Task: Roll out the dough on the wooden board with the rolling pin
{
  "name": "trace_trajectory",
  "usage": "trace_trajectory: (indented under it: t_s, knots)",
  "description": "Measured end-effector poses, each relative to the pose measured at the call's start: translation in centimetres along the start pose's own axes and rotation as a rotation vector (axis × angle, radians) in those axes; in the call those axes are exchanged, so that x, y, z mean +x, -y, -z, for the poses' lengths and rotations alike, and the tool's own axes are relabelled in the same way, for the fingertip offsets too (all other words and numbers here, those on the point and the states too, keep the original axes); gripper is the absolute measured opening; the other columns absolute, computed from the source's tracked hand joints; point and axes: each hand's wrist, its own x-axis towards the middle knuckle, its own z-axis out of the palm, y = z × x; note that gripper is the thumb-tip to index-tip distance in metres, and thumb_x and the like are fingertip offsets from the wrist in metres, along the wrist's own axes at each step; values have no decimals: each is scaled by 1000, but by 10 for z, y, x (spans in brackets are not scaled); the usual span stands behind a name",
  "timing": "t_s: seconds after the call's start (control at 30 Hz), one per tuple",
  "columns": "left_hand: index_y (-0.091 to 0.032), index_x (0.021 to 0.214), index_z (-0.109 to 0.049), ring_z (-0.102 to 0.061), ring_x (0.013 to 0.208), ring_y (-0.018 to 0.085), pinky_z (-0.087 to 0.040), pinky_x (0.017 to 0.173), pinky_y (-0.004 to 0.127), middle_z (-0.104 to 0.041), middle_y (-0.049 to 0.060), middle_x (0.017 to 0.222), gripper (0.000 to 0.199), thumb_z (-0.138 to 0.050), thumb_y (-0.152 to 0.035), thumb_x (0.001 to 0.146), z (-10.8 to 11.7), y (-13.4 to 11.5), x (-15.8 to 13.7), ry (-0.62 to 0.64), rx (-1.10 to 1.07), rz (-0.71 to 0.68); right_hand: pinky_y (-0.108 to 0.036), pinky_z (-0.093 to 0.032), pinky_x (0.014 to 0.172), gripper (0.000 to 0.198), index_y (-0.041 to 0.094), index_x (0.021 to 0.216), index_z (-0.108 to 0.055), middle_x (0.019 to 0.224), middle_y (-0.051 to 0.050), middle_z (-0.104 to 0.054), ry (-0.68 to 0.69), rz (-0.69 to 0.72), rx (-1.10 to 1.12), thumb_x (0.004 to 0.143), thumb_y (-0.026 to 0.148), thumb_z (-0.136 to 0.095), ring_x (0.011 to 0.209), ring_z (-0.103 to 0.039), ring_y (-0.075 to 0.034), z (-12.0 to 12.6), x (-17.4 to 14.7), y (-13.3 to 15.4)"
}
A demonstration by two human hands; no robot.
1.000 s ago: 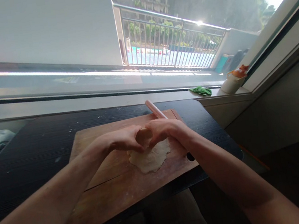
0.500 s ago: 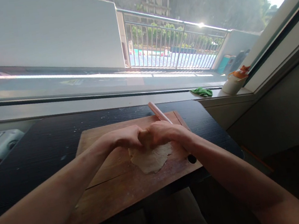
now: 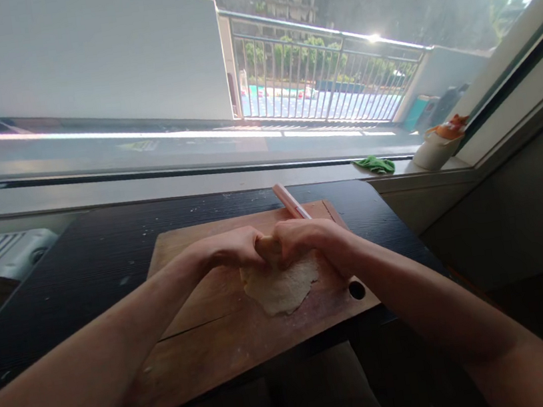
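Note:
A flat, uneven sheet of pale dough (image 3: 283, 289) lies on a wooden cutting board (image 3: 196, 355). At its far edge, my left hand (image 3: 243, 244) and my right hand (image 3: 296, 237) come close together from either side. Both have their fingers curled around a raised, tan part that looks like dough and shows between the thumbs. My hands cover most of that part. Just behind the right hand lies a pinkish cylinder (image 3: 290, 201), its near end resting on the board; I cannot tell what it is.
The board lies on a black table (image 3: 107, 253) by a window. A green cloth (image 3: 376, 164) and a white pot (image 3: 433, 150) with an orange top stand on the sill. At left is a white ribbed radiator (image 3: 0, 255). The board has a round hole (image 3: 357, 290) near its right edge.
The view has shifted slightly, so everything sits a little further right. Both hands keep their grip at the dough's far edge, with slightly more of the tan part showing between them.

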Motion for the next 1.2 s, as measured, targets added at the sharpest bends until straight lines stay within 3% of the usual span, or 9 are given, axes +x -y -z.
trace_trajectory:
  t_s: [0.17, 0.4, 0.53, 0.73, 0.8, 0.87, 1.0, 1.1, 1.2]
  knots:
    - [-20, 88, -70, -61, 83, 19, -41, 63, 21, -68, -2, 86, 35, -68, -40, 60, 0, -4, -4, -41, 19, -13, -23, -40, 55, 43, 13, 96, -68, 87, -5, -68, -17, 10, 47, 68, 45, -71, 71, -60, -16, 1, -8, -10]
    - [-17, 82, -70, -60, 82, 21, -40, 63, 23, -67, 0, 84, 33, -68, -42, 60, -3, -7, -8, -69, 32, 59, -21, -39, 57, 39, 18, 84, -70, 77, 1, -66, 116, 55, 107, 64, 52, -72, 73, -58, -14, 19, 5, -24]
    - [-18, 80, -70, -59, 80, 19, -39, 62, 22, -65, -2, 81, 33, -67, -44, 62, -5, -5, -7, -58, 16, 15, -22, -39, 52, 41, 14, 88, -69, 80, -2, -68, 73, -4, 116, 62, 46, -74, 68, -59, -15, 6, 11, -18]
    - [-15, 76, -67, -59, 77, 20, -41, 60, 23, -63, -1, 76, 32, -65, -45, 63, -9, -12, -12, -57, 30, 17, -23, -36, 49, 40, 14, 84, -69, 74, -4, -67, -32, -43, 115, 69, 52, -66, 61, -58, -15, -14, -6, -12]
    - [-15, 83, -66, -61, 79, 21, -44, 63, 24, -65, 1, 81, 33, -63, -43, 66, -16, -13, -18, -127, 10, -20, -24, -36, 52, 39, 15, 86, -69, 76, -4, -67, -83, -26, 102, 73, 51, -63, 64, -58, -15, -14, -13, -11]
    - [-16, 104, -63, -62, 92, 24, -48, 75, 28, -67, 4, 100, 44, -61, -45, 71, -29, -12, -27, -294, -12, -43, -23, -38, 57, 40, 17, 94, -68, 82, -3, -67, -140, 42, 123, 75, 52, -61, 69, -59, -15, -13, -18, -12]
    - [-23, 143, -30, -41, 131, 29, -34, 109, 42, -43, 10, 143, 78, -60, -53, 77, -69, -2, -51, -642, 20, -45, -22, -40, 64, 38, 18, 93, -68, 86, -2, -67, -273, 145, 155, 88, 50, -48, 74, -58, -14, -7, -13, -17]
    - [-25, 148, -18, -29, 140, 28, -28, 115, 43, -29, 10, 153, 88, -60, -55, 78, -96, 8, -62, -682, 137, -137, -23, -41, 78, 36, 17, 96, -66, 99, -5, -65, -396, 95, 118, 94, 39, -38, 89, -58, -15, -9, 6, -17]
    - [-20, 149, -20, -18, 143, 30, -22, 117, 46, -18, 14, 156, 90, -58, -60, 78, -109, 18, -63, -685, 312, -151, -28, -37, 91, 36, 17, 100, -64, 114, -8, -59, -469, 57, 92, 95, 39, -36, 104, -53, -17, -20, 24, -11]
